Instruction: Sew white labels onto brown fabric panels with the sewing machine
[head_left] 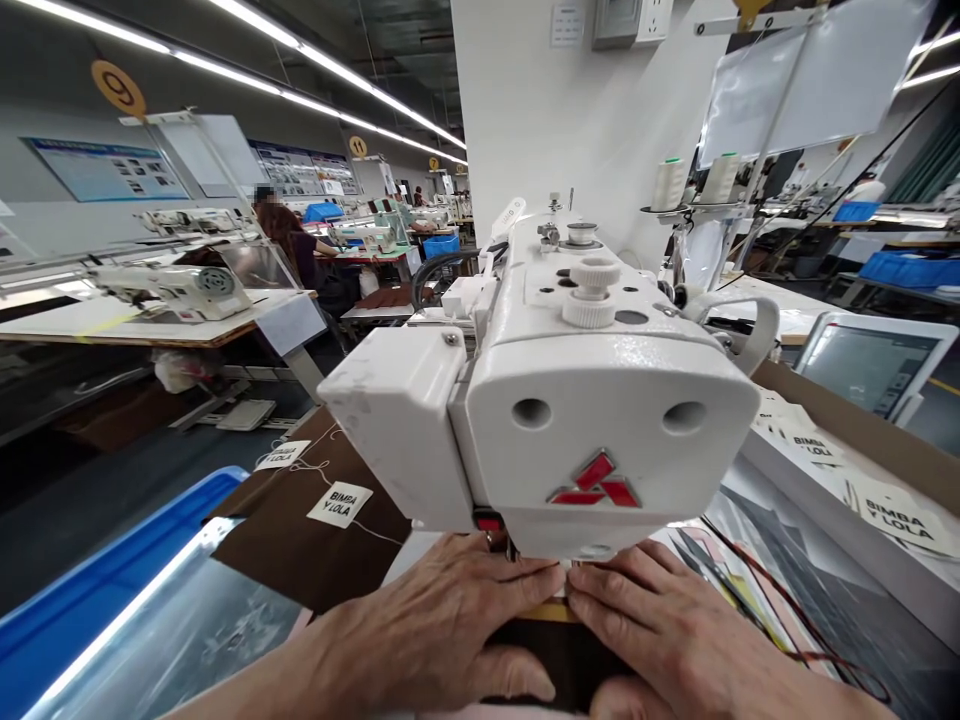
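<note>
A white sewing machine [600,440] with a red emblem stands right before me. Under its head, my left hand [450,620] lies with fingers stretched out, the tips pointing toward the needle area. From the other side comes my right hand [660,620], also flat, its fingertips almost meeting the left ones. Both press on dark brown fabric [540,640] and a small pale piece between the fingertips. The needle and presser foot are mostly hidden. Left of the machine, more brown fabric [277,540] carries a white label [340,504] printed BIMBA Y LOLA and a second label [282,455], with loose threads.
At the left edge is a blue bin [97,570] beside clear plastic. Scissors [716,570] lie right of my right hand. A box [810,500] holding several printed labels [900,515] stands at right, near a tablet-like screen [874,365]. Thread cones [669,185] rise behind.
</note>
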